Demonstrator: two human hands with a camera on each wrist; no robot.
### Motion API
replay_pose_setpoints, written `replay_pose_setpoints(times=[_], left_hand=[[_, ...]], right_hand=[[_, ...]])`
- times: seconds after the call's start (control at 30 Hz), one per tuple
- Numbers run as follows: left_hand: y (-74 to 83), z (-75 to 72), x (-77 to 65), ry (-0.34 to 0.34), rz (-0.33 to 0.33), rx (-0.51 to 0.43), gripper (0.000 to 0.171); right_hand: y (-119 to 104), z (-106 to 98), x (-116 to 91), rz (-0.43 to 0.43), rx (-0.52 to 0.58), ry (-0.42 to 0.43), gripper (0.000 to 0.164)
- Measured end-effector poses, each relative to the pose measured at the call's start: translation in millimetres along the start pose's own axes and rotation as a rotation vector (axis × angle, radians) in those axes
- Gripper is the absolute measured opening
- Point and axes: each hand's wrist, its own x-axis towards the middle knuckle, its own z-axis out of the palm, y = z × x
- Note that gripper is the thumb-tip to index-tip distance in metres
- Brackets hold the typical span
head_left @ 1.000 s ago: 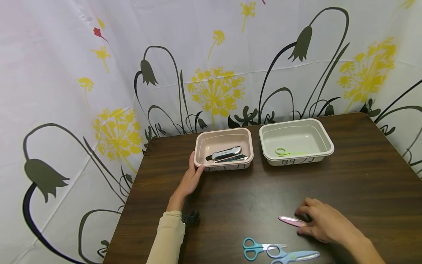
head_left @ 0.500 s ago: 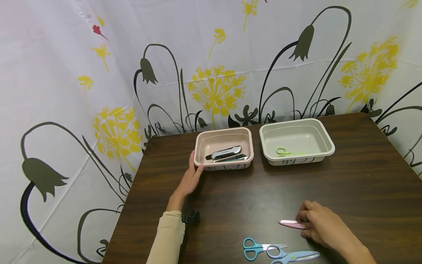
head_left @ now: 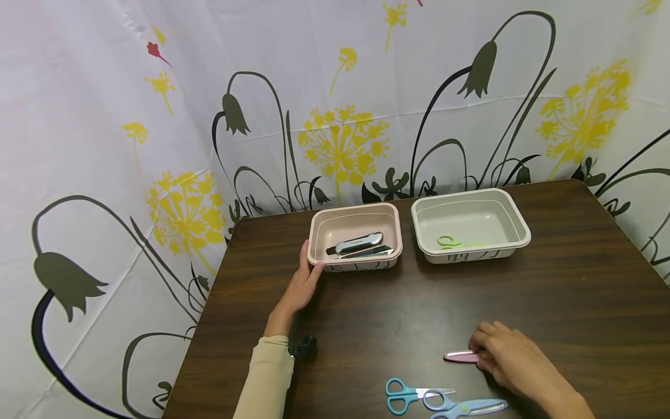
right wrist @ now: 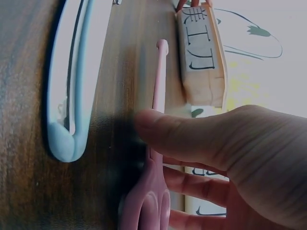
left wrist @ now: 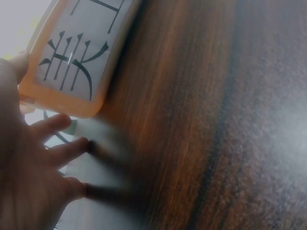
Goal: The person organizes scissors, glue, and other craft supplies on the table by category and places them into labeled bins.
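Note:
My right hand (head_left: pixel 513 361) pinches pink scissors (head_left: pixel 459 356) between thumb and fingers, low over the dark table. In the right wrist view, the thumb lies across the base of the slim pink blades (right wrist: pixel 159 91). My left hand (head_left: pixel 299 286) touches the left front corner of a pinkish plastic bin (head_left: pixel 356 213); in the left wrist view its fingers (left wrist: pixel 67 152) are spread and fairly straight. Two box cutters lie in that bin: a grey one (head_left: pixel 360 242) and a thinner teal one (head_left: pixel 369 252). Teal-handled scissors (head_left: pixel 400 400) and light blue scissors (head_left: pixel 473 405) lie near the front edge.
A pale grey-green bin (head_left: pixel 466 201) stands right of the pinkish one, with light green scissors (head_left: pixel 449 241) inside. Both bins carry labels with characters on the front. A flower-print curtain (head_left: pixel 335 70) hangs behind the brown table (head_left: pixel 576 279).
My right hand has shifted slightly and closed more firmly on the pink scissors, which have turned to lie more level across the view. The left hand stays at the bin's corner.

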Motion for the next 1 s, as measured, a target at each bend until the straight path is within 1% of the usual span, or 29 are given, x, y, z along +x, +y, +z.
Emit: replay_pose_setpoints(times=[0.1,0.2,0.27,0.37,0.53,0.63,0.8,0.9,1.0], left_hand=[[0.0,0.2,-0.9,-0.004,-0.014,-0.001,0.072],[-0.6,0.5,-1.1,-0.010,-0.026,-0.002,0.072],[-1.4,0.6,-0.5,-0.011,-0.024,-0.004,0.072],[-1.8,0.6,0.6,-0.007,-0.005,-0.007,0.072],[-0.8,0.0,1.4,-0.001,0.014,-0.010,0.072],[0.0,-0.4,1.4,0.001,0.013,-0.011,0.072],[-0.2,0.1,1.6,-0.001,0.008,-0.010,0.072],[-1.0,0.4,1.3,-0.004,0.000,-0.011,0.072],[-1.0,0.3,1.1,-0.001,0.000,-0.011,0.072]], right_hand=[[-0.4,0.4,-0.3,0.001,-0.001,0.009,0.031],[-0.1,0.5,0.1,0.011,-0.003,-0.003,0.030],[0.1,0.7,0.8,0.015,-0.006,-0.011,0.029],[0.6,0.8,2.1,0.017,-0.010,-0.023,0.027],[0.6,0.9,3.0,0.001,-0.014,-0.006,0.026],[0.5,0.4,3.1,-0.002,-0.017,0.004,0.026],[0.9,-1.8,5.7,0.012,-0.014,-0.012,0.025],[1.4,-5.0,9.0,0.021,-0.012,-0.025,0.024],[2.1,-9.6,13.0,0.015,-0.018,-0.014,0.024]])
